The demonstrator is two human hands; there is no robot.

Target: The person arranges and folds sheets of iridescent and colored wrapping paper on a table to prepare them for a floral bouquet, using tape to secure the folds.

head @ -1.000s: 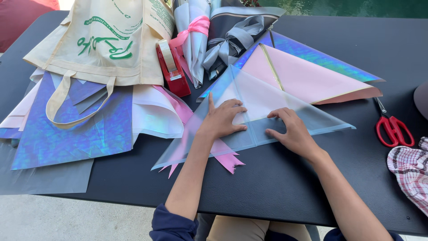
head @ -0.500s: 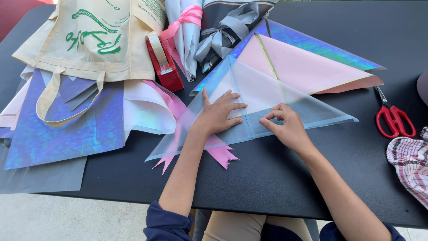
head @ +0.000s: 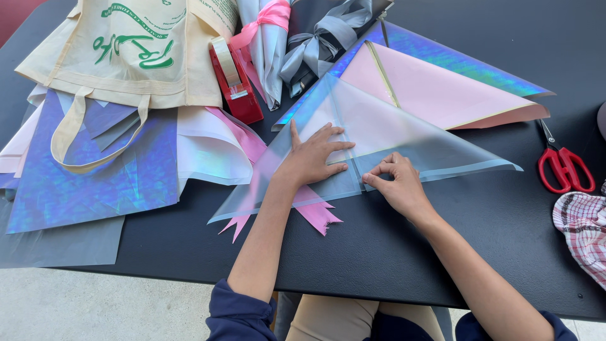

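A translucent iridescent wrapping sheet (head: pixel 391 136), folded to a triangle, lies on the black table (head: pixel 442 252). My left hand (head: pixel 314 158) presses flat on its middle, fingers spread. My right hand (head: pixel 398 186) pinches the sheet's front edge at a crease just right of the left hand. A pink ribbon (head: pixel 315 215) with notched ends pokes out from under the sheet near my left wrist. A pink paper sheet (head: pixel 442 91) lies under the far part of the translucent one.
Red scissors (head: pixel 564 167) lie at the right, a checked cloth (head: pixel 584 230) below them. A red tape dispenser (head: pixel 233 79), a cream tote bag (head: pixel 136 50), holographic sheets (head: pixel 82 170) and wrapped cones with pink and grey bows (head: pixel 297 44) crowd the far left.
My left hand has flattened out on the sheet. My right hand has slid left toward it and now pinches the front edge. The camera has moved closer.
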